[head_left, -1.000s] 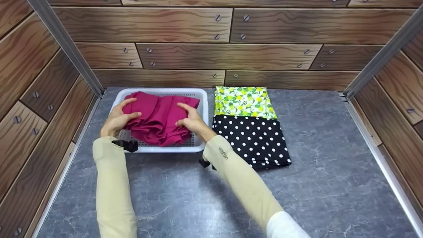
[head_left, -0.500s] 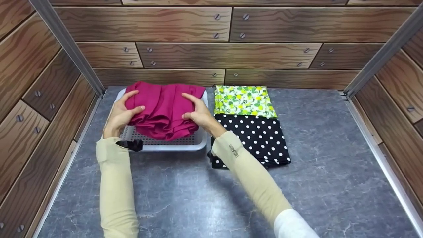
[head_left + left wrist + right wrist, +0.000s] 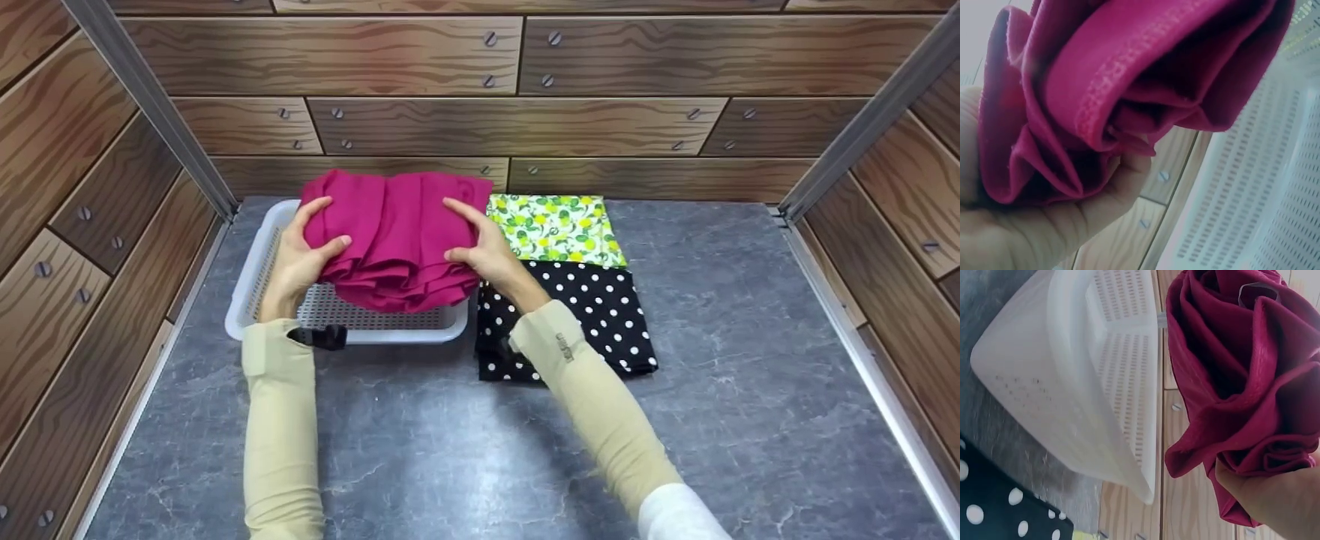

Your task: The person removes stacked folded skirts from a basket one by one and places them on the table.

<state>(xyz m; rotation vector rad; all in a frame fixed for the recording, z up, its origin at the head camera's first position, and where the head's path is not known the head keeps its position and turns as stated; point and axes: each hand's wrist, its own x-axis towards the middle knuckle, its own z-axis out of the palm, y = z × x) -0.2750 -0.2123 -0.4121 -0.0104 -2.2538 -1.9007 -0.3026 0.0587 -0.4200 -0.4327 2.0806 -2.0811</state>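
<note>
A bundle of folded magenta cloth [image 3: 397, 232] hangs above the white plastic basket [image 3: 247, 277], held from both sides. My left hand [image 3: 296, 259] grips its left end, thumb in front; in the left wrist view the fingers curl beneath the gathered cloth [image 3: 1112, 84]. On the right end, my right hand [image 3: 491, 251] has its thumb and fingers spread round the fabric. The right wrist view shows loose folds of the cloth [image 3: 1241, 382] beside that hand, apart from the basket [image 3: 1072, 382]. What the far fingers do behind the bundle is partly hidden.
Right of the basket lies a folded lemon-print cloth [image 3: 555, 225], with a folded black polka-dot cloth [image 3: 592, 315] in front of it. Wood-patterned walls [image 3: 420, 67] enclose the grey marbled floor [image 3: 750, 375] at the back and sides.
Both hands have lifted the magenta cloth up out of the basket and carried it to the right. More of the basket's inside shows now. The two patterned cloths stay where they were.
</note>
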